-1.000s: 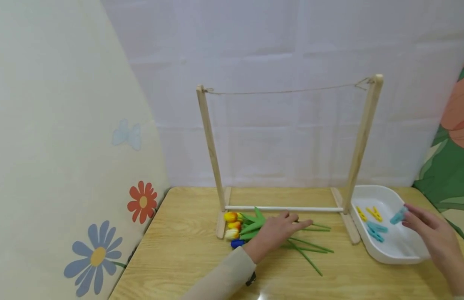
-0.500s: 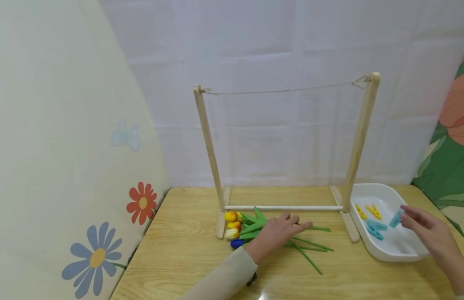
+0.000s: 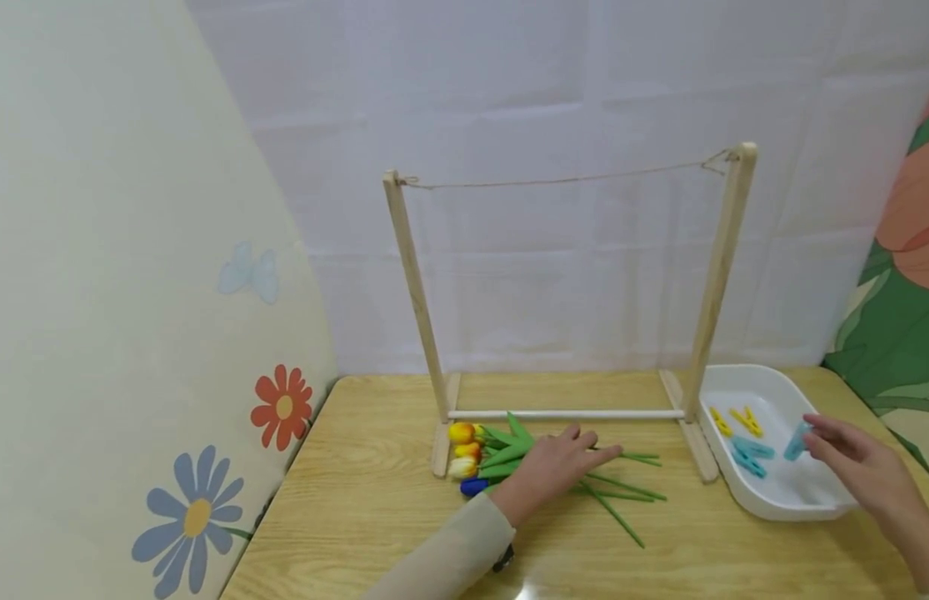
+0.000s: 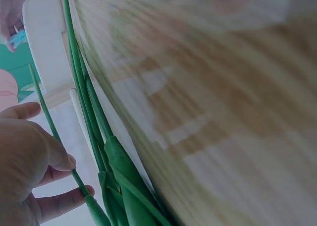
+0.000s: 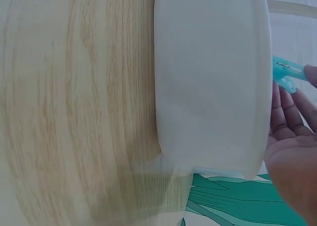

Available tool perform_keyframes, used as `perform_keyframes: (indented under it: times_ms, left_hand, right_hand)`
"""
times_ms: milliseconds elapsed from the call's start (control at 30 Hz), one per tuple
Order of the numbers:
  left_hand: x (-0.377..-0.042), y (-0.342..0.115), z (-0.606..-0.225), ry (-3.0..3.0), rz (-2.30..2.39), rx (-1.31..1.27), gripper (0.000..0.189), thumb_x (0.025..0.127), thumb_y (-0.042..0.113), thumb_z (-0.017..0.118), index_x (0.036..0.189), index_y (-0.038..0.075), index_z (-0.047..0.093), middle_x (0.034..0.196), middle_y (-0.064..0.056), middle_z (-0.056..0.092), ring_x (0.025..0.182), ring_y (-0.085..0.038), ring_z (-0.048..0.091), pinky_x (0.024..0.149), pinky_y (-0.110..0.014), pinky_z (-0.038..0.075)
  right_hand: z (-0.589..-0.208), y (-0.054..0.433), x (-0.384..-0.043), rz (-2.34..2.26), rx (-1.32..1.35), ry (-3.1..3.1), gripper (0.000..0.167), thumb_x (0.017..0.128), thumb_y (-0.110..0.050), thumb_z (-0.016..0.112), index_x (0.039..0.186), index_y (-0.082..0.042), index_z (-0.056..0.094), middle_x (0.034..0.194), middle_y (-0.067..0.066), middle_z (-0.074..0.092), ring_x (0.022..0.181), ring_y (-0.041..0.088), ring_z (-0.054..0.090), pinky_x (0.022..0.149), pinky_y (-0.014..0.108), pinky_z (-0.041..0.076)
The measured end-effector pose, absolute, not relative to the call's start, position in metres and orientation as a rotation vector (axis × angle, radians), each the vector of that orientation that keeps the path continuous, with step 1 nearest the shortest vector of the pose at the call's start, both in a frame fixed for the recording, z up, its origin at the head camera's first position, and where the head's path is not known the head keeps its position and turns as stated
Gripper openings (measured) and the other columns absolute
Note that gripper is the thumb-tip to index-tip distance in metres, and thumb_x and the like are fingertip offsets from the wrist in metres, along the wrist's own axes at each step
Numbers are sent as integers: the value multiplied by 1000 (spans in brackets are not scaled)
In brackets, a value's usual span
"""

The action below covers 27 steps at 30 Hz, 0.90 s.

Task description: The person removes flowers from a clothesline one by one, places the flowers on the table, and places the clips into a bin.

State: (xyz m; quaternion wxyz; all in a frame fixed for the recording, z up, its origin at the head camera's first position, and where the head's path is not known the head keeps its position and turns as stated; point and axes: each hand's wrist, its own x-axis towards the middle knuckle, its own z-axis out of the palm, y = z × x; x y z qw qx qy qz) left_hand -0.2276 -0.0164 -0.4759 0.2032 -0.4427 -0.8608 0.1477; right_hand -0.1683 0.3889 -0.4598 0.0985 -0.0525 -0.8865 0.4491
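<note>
My left hand (image 3: 550,467) reaches over a bunch of artificial tulips (image 3: 501,454) lying on the table. In the left wrist view, its thumb and fingers pinch one green tulip stem (image 4: 45,109), while other stems (image 4: 81,94) run alongside. The heads are orange-yellow, white and blue, pointing left. My right hand (image 3: 865,467) holds a light-blue clothespin (image 3: 797,442) between thumb and fingertips, above the white tray (image 3: 797,510). Inside that tray lie yellow clothespins (image 3: 747,421) and blue clothespins (image 3: 751,457). From the right wrist camera, the tray wall hides part of my fingers.
Behind the tulips stands a wooden frame (image 3: 717,300) with a thin string (image 3: 554,181) tied between its post tops. A white rod (image 3: 569,414) joins its feet. The tray sits close against the frame's right foot (image 3: 700,450). A flower-painted panel (image 3: 119,333) borders the table's left side.
The clothespin in my right hand has turned from slanted to more upright, staying above the tray. My left hand keeps its place on the tulips. The head view has shifted slightly.
</note>
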Motion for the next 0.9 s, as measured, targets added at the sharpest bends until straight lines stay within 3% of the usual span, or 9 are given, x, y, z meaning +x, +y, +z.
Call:
perform_keyframes:
  times_ms: [367,700,900]
  left_hand:
    - [-227,-17,-473,-2450,416,-1203,69,92,2,71,148,32,45,123,4,57,102,-11,57,48,-17,39]
    - [-225,-22,-469,-2440,496,-1183,51,97,11,69,141,29,50,125,3,57,101,-11,57,52,-17,45]
    - [-225,-29,-469,-2437,476,-1192,45,98,25,69,139,27,52,125,2,57,106,-12,58,61,-18,52]
  right_hand:
    - [-454,392,-169,1281,-189,-2639,65,105,-37,55,144,13,43,93,-38,49,77,-19,51,63,9,45]
    - [-454,387,-170,1321,-144,-2629,65,105,-37,55,145,12,43,93,-43,47,79,-18,54,65,8,45]
    - [-449,385,-174,1280,-153,-2679,65,105,-40,53,144,11,45,99,-27,60,78,-19,53,62,9,44]
